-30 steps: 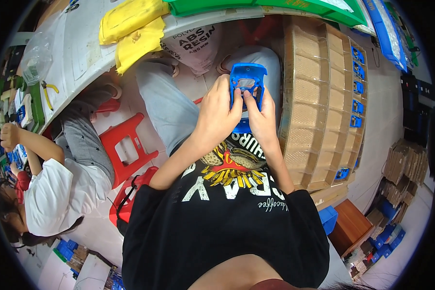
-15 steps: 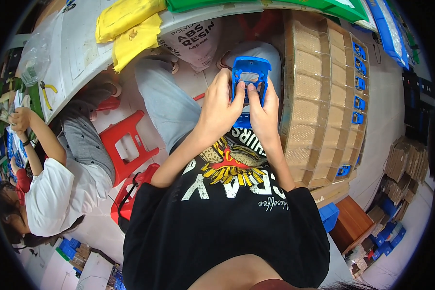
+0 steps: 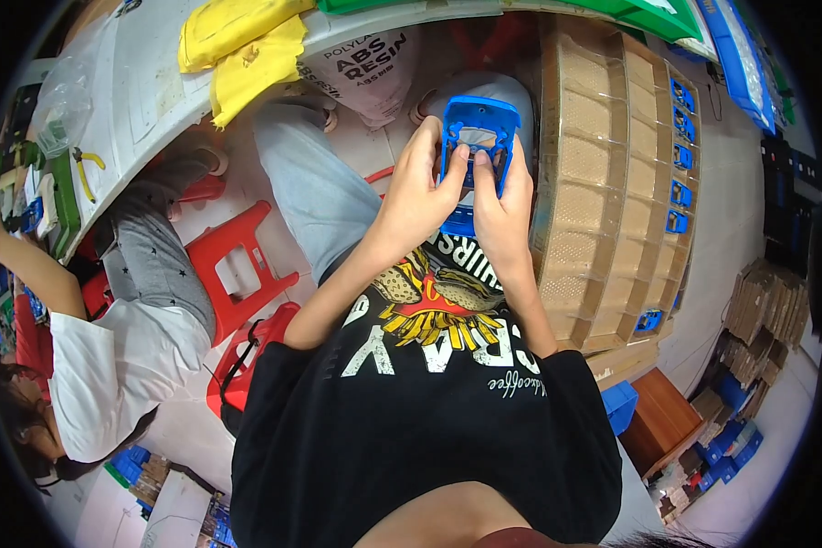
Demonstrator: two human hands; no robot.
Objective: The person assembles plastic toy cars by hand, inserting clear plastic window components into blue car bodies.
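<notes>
Both my hands hold a blue plastic housing (image 3: 482,111) above my lap, tilted up so its open inner side faces me. My left hand (image 3: 418,190) wraps its left side, with the thumb pressed on the inside. Gripping the right edge, my right hand (image 3: 506,208) also has its thumb on the inner face, close to the left one. A clear or pale window piece shows above the thumbtips. The lower part of the housing shows below and between my hands. Fingers behind the housing are hidden.
On my right stands a cardboard tray with dividers (image 3: 589,196); small blue parts (image 3: 681,157) sit along its far-right compartments. Ahead is a white table (image 3: 160,100) with yellow cloths (image 3: 247,41) and yellow-handled pliers (image 3: 87,173). A co-worker (image 3: 123,365) sits at left, near a red stool (image 3: 237,265).
The blue housing has tilted and shifted slightly up and to the right, still in both hands. At left, the co-worker's arm has moved further left.
</notes>
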